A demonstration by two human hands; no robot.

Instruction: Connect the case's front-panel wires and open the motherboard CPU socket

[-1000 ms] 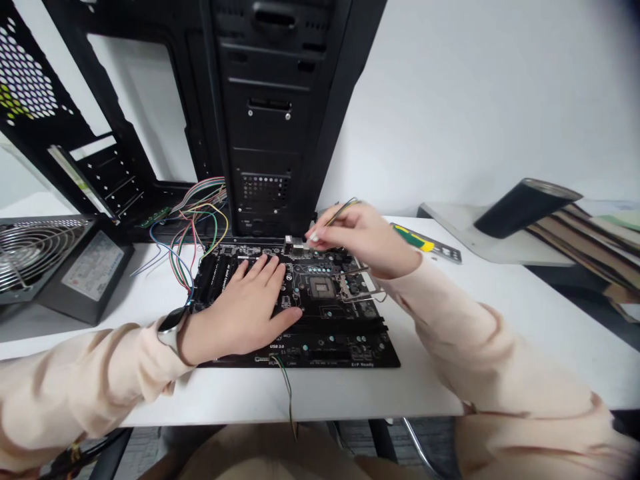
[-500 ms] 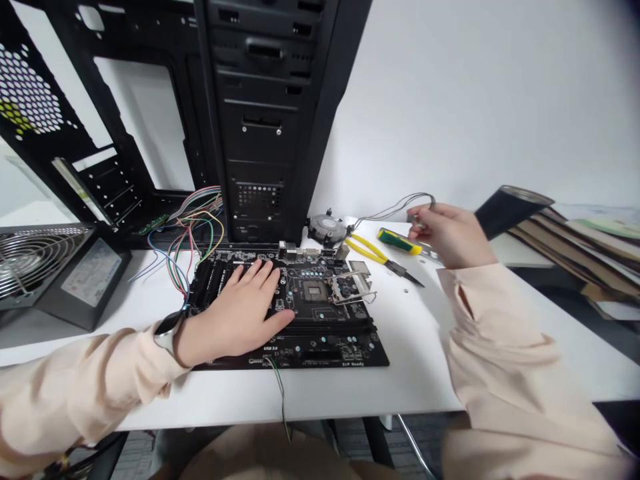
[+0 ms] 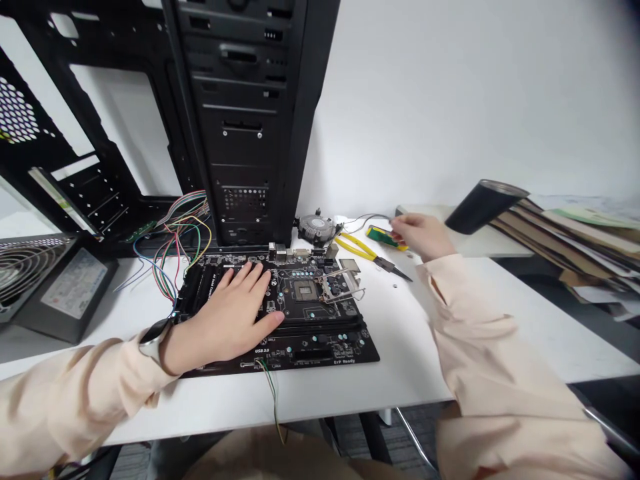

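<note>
My left hand (image 3: 235, 310) lies flat on the black motherboard (image 3: 320, 357), fingers spread. The CPU socket (image 3: 305, 291) is bare, and its metal retention frame (image 3: 343, 285) stands raised. At the back right, my right hand (image 3: 423, 233) is closed at the end of the thin dark fan cable (image 3: 367, 216). That cable leads from a round grey CPU fan (image 3: 317, 228) beside the case. Under the right fingertips lies a green and yellow screwdriver (image 3: 383, 235), partly covered. Yellow-handled pliers (image 3: 365, 251) rest just left of it.
A tall black computer case (image 3: 245, 147) stands behind the board, with coloured wires (image 3: 175, 243) spilling out. At left sits a power supply (image 3: 75, 287). A dark cylinder (image 3: 483, 207) and stacked folders (image 3: 565, 247) are at right. A small screw (image 3: 395, 286) lies on the white table (image 3: 400, 347).
My right hand has come down and left with the fan cable, reaching the screwdriver. The left hand stays on the motherboard. The whole view has shifted slightly.
</note>
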